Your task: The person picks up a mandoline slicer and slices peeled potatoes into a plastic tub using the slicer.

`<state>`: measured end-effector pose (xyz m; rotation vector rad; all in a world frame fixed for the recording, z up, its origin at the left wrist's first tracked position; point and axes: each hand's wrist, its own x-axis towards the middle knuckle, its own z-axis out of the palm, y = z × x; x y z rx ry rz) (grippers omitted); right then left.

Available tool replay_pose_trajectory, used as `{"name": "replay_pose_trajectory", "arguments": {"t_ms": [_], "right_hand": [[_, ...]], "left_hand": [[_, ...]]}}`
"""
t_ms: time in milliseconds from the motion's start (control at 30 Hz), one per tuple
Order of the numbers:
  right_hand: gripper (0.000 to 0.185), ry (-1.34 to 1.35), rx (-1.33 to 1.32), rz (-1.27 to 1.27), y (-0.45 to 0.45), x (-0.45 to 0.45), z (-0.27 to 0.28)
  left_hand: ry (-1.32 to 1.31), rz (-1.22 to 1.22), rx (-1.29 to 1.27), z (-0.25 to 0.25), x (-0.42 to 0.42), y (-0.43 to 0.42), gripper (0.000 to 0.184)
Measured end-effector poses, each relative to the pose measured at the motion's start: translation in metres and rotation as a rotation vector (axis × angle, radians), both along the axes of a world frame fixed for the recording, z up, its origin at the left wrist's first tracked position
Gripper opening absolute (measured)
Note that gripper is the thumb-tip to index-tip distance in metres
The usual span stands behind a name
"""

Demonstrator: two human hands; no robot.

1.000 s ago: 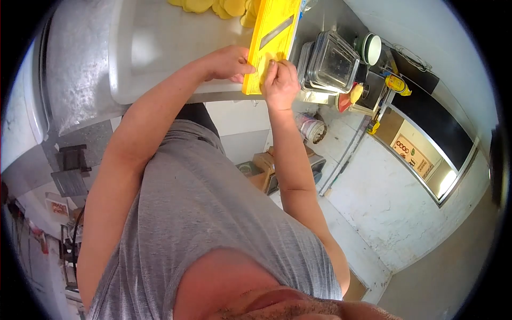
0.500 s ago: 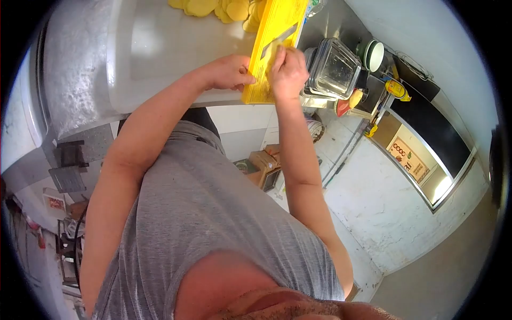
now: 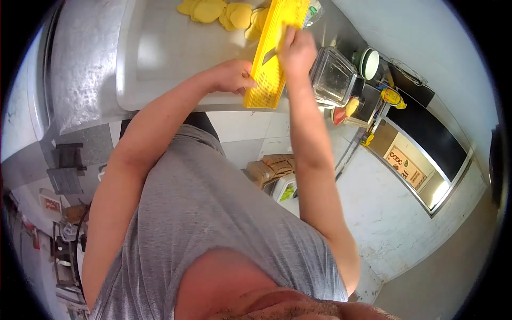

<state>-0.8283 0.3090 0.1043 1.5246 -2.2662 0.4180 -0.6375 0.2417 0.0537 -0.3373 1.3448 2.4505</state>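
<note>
My left hand (image 3: 234, 76) is closed on the left edge of a yellow slicer (image 3: 266, 88), near its lower end. The slicer tilts over a large pale tray (image 3: 121, 74), and its slanted metal blade (image 3: 270, 55) shows between my hands. Beyond the blade, on the slicer's upper part, my right hand (image 3: 297, 47) is closed, fingers down, over a pale yellow vegetable piece that is mostly hidden and blurred. Several thin, round yellow slices (image 3: 209, 10) lie overlapping in the tray, left of the slicer's upper end.
Right of the slicer stand stacked clear containers (image 3: 334, 79) and a green-rimmed white bowl (image 3: 369, 64). A yellow bottle (image 3: 393, 98) lies farther right, near a wall opening. Cardboard boxes (image 3: 272, 167) are below the metal counter (image 3: 85, 80).
My right hand has slid up along the slicer, from its lower part past the blade. My left hand keeps its hold on the edge. The view has shifted slightly.
</note>
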Motion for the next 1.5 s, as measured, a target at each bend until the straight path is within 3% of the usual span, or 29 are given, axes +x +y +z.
{"name": "replay_pose_trajectory", "arguments": {"t_ms": [133, 300, 1500], "right_hand": [[0.019, -0.129, 0.072, -0.108, 0.069, 0.074, 0.017], [0.014, -0.212, 0.054, -0.174, 0.1, 0.103, 0.021], [0.02, -0.048, -0.001, -0.062, 0.046, 0.053, 0.006]], "left_hand": [[0.002, -0.011, 0.009, 0.004, 0.003, 0.001, 0.026], [0.028, -0.045, -0.048, -0.002, 0.0, 0.004, 0.026], [0.025, 0.028, 0.021, -0.005, 0.001, 0.005, 0.023]]}}
